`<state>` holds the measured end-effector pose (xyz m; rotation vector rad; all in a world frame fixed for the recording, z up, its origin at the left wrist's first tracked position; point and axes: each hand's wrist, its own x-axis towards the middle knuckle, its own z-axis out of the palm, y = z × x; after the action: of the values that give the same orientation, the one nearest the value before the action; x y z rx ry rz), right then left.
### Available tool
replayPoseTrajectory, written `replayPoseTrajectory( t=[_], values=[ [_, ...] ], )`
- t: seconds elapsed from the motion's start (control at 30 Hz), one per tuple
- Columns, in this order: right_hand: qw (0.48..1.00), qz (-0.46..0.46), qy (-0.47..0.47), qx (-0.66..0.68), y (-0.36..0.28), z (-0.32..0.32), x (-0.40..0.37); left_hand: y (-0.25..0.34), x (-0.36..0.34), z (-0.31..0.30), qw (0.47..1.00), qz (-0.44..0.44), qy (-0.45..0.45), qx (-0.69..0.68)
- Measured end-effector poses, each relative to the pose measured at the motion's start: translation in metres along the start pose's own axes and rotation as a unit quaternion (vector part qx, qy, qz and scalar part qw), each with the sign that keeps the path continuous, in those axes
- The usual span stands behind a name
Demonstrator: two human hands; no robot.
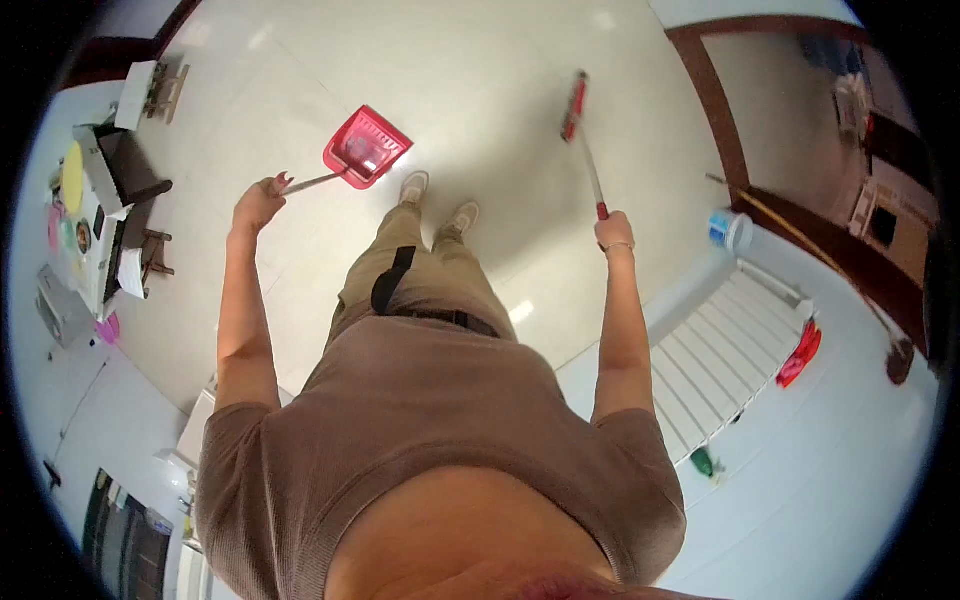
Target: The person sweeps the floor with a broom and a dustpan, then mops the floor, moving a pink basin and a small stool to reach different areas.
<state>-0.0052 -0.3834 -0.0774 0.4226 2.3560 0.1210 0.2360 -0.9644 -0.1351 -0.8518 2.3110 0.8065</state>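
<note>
Sweeping is apparently underway.
The left hand (258,203) is gripping the dustpan (375,135) at left; the right hand (614,232) is clasping the broom (574,107), far right; the next move is seemingly calling for bringing them together.

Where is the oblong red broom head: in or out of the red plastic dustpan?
Out: pale floor shows between the broom head and dustpan.
</note>
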Motion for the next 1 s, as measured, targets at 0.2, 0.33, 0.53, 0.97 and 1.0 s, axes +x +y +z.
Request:
replayPoseTrajectory(
  t=[0.2,0.33,0.53,0.97,1.0],
  values=[
    [0.996,0.069,-0.002,0.052,-0.064,-0.043,0.160,0.020,0.060,-0.016,0.998,-0.046,-0.013,0.029],
    [0.999,0.017,-0.005,0.041,-0.122,-0.074,0.177,0.033,0.047,-0.025,0.996,-0.070,-0.023,0.040],
    [0.981,-0.151,0.098,-0.064,-0.241,-0.071,0.155,0.043,0.063,-0.029,0.997,-0.073,-0.014,0.030],
    [0.900,-0.357,0.015,-0.249,-0.300,0.060,-0.017,0.022,0.070,-0.045,0.992,-0.094,-0.029,0.073],
    [0.886,-0.391,0.020,-0.247,-0.287,0.065,-0.036,0.021,0.070,-0.045,0.991,-0.096,-0.035,0.082]
  ],
)
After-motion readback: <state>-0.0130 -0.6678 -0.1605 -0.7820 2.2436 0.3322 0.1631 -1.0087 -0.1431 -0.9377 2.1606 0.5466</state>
